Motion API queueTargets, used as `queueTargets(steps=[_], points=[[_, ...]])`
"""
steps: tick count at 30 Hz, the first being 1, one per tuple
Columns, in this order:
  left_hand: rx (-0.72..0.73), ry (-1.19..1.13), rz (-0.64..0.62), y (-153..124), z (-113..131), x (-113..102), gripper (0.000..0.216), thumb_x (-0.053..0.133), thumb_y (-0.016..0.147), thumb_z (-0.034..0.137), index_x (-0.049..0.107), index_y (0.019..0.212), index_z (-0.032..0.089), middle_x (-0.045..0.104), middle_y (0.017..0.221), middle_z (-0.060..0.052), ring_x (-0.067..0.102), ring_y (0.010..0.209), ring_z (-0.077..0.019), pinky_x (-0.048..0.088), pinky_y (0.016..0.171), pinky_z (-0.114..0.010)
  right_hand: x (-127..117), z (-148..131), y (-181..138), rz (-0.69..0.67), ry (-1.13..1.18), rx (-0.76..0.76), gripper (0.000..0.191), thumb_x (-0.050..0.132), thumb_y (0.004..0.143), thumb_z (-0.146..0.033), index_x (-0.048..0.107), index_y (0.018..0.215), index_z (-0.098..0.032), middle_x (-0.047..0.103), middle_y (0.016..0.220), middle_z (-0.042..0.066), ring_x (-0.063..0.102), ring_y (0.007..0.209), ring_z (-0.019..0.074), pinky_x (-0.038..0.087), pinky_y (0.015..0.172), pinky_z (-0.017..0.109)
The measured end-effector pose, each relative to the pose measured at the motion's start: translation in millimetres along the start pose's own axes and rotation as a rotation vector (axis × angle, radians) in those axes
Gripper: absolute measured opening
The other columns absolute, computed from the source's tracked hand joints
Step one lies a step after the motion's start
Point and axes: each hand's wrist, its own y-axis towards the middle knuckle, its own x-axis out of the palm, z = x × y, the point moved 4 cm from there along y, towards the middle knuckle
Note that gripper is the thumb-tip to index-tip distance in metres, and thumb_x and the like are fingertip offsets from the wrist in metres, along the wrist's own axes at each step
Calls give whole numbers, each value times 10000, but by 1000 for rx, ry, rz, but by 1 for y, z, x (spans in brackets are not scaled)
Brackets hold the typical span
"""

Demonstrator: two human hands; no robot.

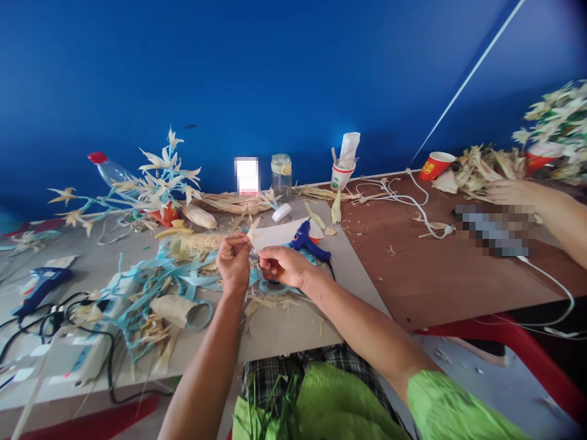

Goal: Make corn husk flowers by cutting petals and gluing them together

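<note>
My left hand [233,260] is raised over the table, thumb and fingers pinching a small pale husk flower [252,230]. Close beside it my right hand [284,266] has curled, closed fingers near the flower's lower end; what they hold is too small to make out. Just beyond my right hand a blue glue gun [302,237] rests by a white sheet [279,234]. Light-blue strips [197,278] and a bundle of pale fibre [197,245] lie left of and behind my left hand. Dry husk scraps [270,304] are scattered below my hands.
Husk flowers on blue stems [169,174], a jar [281,174] and a white cup [342,176] stand along the wall. Left are another glue gun [43,287], a power strip [87,351] and a cardboard tube [172,310]. Another person's hand [509,194] touches husks at right.
</note>
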Motion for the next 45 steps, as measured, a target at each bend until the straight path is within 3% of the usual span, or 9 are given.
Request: queueTargets(steps=[6, 10, 13, 17, 22, 27, 32, 38, 45], points=[[-194, -293, 52, 6, -13, -3, 195, 742, 594, 107, 574, 671, 165, 592, 692, 45, 573, 672, -56, 453, 730, -204, -13, -9, 8, -11, 167, -60, 405, 606, 749, -508, 570, 575, -144, 470, 478, -41, 313, 397, 57, 266, 468, 237], [-392, -510, -53, 5, -17, 2, 235, 781, 563, 115, 595, 691, 182, 617, 662, 40, 599, 654, -80, 484, 745, -257, -23, -14, 12, 103, 171, -151, 302, 676, 712, -407, 579, 610, -139, 483, 508, -42, 327, 409, 51, 257, 462, 228], [-464, -588, -132, 4, -16, 5, 210, 781, 581, 112, 617, 688, 188, 637, 668, 26, 600, 656, -83, 492, 752, -270, -21, -15, 10, 56, 161, -165, 279, 700, 682, -385, 580, 628, -139, 481, 526, -45, 337, 421, 51, 268, 468, 227], [-510, -636, -197, 2, -16, 6, 179, 761, 613, 97, 628, 689, 190, 632, 666, 22, 599, 678, -82, 491, 762, -264, -15, -18, 5, 13, 86, -244, 240, 723, 650, -336, 584, 642, -140, 486, 559, -46, 357, 447, 49, 274, 481, 225], [-554, -624, -254, -1, -15, 9, 165, 742, 638, 97, 625, 710, 188, 636, 683, 13, 586, 653, -76, 483, 739, -252, -12, -19, 6, 85, -87, -360, 196, 748, 590, -247, 589, 654, -152, 471, 563, -59, 348, 467, 44, 247, 477, 216], [-583, -613, -283, -2, -15, 10, 170, 735, 650, 99, 604, 720, 182, 621, 671, 18, 567, 633, -71, 472, 726, -260, -19, -24, 8, 153, -43, -412, 237, 753, 593, -323, 613, 682, -153, 477, 582, -52, 351, 481, 44, 259, 471, 215], [-604, -586, -350, -5, -16, 14, 179, 747, 640, 112, 621, 752, 171, 641, 702, 4, 560, 609, -73, 467, 674, -241, -17, -34, 1, 65, 6, -428, 363, 705, 646, -505, 640, 695, -151, 469, 592, -31, 376, 506, 58, 287, 474, 219], [-613, -523, -373, -9, -18, 18, 183, 757, 622, 126, 624, 739, 175, 646, 736, -5, 576, 638, -86, 476, 682, -249, -14, -38, -5, 160, -210, -505, 254, 708, 664, -374, 579, 609, -162, 431, 511, -55, 343, 495, 55, 258, 495, 221], [-616, -525, -392, -11, -24, 17, 203, 760, 605, 136, 606, 728, 182, 625, 699, 8, 541, 585, -76, 476, 660, -258, -18, -30, 2, 169, -52, -370, 245, 756, 548, -271, 539, 551, -158, 472, 471, -65, 338, 453, 45, 197, 463, 217]])
